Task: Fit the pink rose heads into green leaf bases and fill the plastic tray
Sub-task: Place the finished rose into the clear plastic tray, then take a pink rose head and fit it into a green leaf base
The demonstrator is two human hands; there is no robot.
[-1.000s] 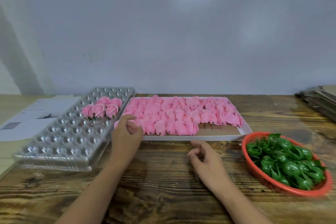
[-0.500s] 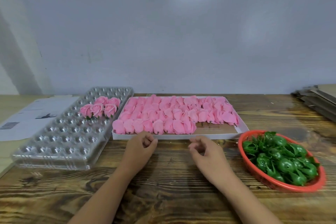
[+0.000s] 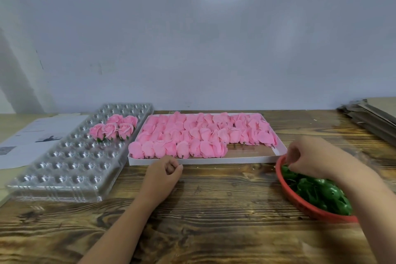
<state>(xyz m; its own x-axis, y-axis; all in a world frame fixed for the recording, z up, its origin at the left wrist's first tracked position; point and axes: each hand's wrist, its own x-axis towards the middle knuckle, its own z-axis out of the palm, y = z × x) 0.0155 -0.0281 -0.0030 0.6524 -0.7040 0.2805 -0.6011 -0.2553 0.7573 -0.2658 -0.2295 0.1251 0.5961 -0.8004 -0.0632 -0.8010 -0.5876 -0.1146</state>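
The right hand (image 3: 308,156) reaches over the near-left rim of the red basket (image 3: 300,203), fingers curled down into the green bases (image 3: 317,188). It is blurred, so I cannot tell whether it has pinched a base or is only feeling for one. The left hand (image 3: 164,172) rests on the table (image 3: 214,210) just in front of the white box (image 3: 214,159), fingers loosely curled, holding nothing that shows.

The relation that matters is a left-to-right line. The tray (image 3: 64,163) lies far left with its long axis running away from the person. The box of rose heads (image 3: 192,135) sits in the middle with its long side across the table, and the basket is on the right. So the bases belong to the right hand, which is in among them. The rose heads are nearest the left hand — the front row lies just beyond its knuckles, stems toward the person. The tray is also on the left hand's side, well apart from the right.

The tray holds 5 finished roses (image 3: 113,127) near its far end; every other pocket in view is bare, so the filling has hardly begun.

My judgement: the step in hand is fetching a base. The next move likely calls for the left hand to lift a head from the front row and the 2 hands to meet mid-table — then the joined rose goes left.
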